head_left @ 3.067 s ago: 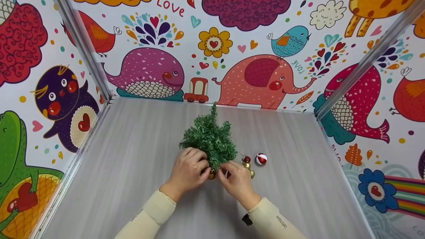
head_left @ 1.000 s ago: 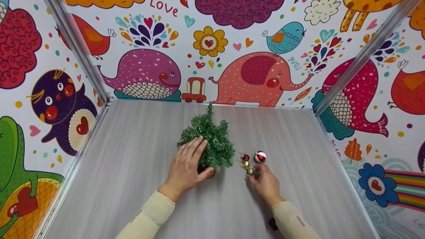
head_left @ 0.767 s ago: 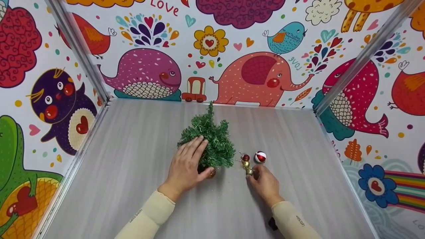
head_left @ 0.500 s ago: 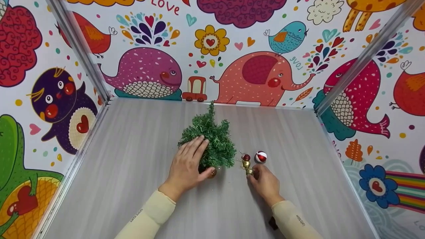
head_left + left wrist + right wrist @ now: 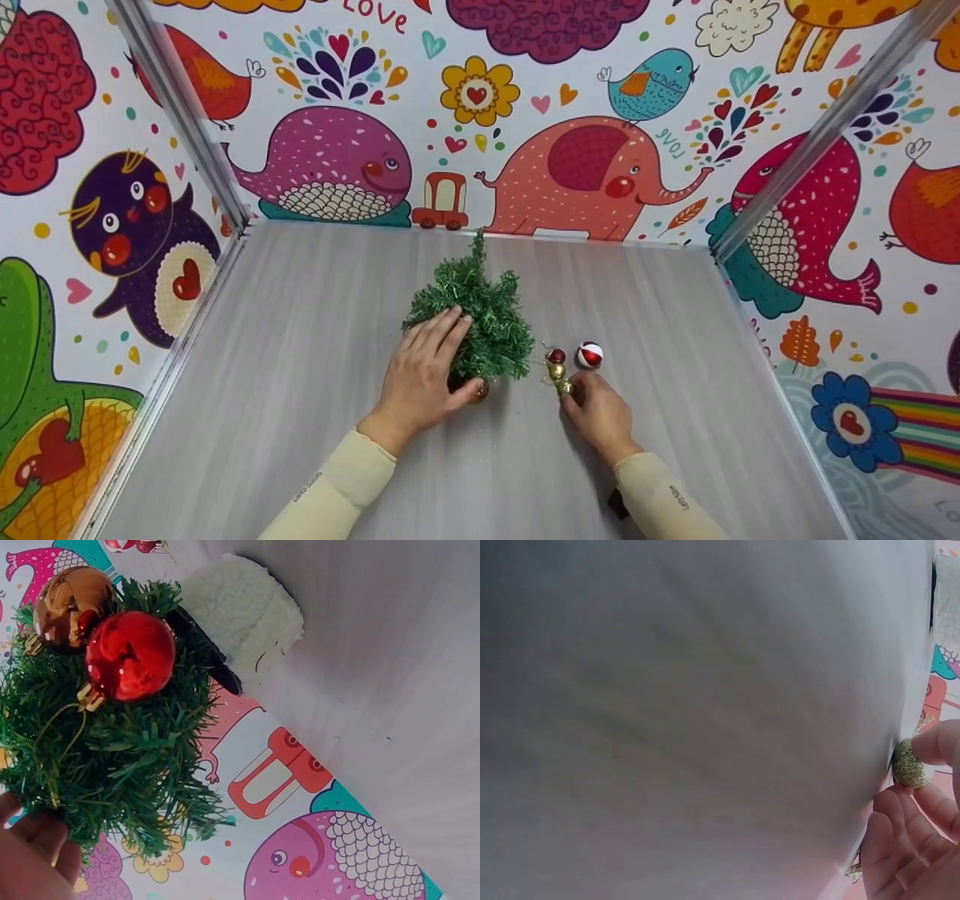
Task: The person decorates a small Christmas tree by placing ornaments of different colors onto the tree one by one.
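Observation:
A small green artificial Christmas tree (image 5: 487, 322) stands on the table. My left hand (image 5: 420, 367) rests against its near left side, fingers fairly straight over the branches. In the left wrist view, a shiny red bauble (image 5: 131, 656) and a copper-gold bauble (image 5: 73, 607) hang on the branches beside the white snowy base (image 5: 244, 619). My right hand (image 5: 600, 416) is to the right of the tree and pinches a glittery gold bauble (image 5: 910, 765) between thumb and fingers. Touching that group are a smooth gold bauble (image 5: 556, 371) and a dark red one (image 5: 556, 356).
A red-and-white bauble (image 5: 590, 355) lies just beyond my right fingers. The grey wood-grain table (image 5: 322, 300) is enclosed by cartoon-printed walls (image 5: 480, 172) with metal corner posts (image 5: 187, 120).
My right hand has left the tree's front and moved right to the gold baubles, pinching one. My left hand has changed from curled fingers to lying flat on the tree. Both have since stayed nearly still.

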### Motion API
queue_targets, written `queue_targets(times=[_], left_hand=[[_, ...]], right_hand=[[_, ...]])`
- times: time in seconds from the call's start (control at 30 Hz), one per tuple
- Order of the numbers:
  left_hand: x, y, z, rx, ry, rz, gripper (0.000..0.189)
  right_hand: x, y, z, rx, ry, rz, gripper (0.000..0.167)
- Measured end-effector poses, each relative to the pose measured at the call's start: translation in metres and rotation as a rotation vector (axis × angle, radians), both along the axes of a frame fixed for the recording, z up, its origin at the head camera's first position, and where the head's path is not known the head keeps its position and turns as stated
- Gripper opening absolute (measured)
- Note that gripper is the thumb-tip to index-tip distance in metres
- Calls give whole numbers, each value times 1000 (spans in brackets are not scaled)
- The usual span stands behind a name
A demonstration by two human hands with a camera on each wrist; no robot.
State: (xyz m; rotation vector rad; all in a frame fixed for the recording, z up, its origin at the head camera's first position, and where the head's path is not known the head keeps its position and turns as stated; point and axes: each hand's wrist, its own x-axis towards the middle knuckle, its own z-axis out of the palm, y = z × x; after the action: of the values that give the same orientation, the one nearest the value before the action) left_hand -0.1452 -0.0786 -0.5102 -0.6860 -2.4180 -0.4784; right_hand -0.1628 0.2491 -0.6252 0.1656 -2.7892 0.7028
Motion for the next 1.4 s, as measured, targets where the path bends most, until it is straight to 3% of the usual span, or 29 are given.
queue_targets(times=[0.47, 1.4], left_hand=[[0, -6, 1, 5, 1, -40, 85], [-4, -27, 8, 9, -17, -95, 79]], right_hand=[[1, 1, -3, -2, 49, 35, 22], [-1, 2, 1, 6, 5, 26, 22]])
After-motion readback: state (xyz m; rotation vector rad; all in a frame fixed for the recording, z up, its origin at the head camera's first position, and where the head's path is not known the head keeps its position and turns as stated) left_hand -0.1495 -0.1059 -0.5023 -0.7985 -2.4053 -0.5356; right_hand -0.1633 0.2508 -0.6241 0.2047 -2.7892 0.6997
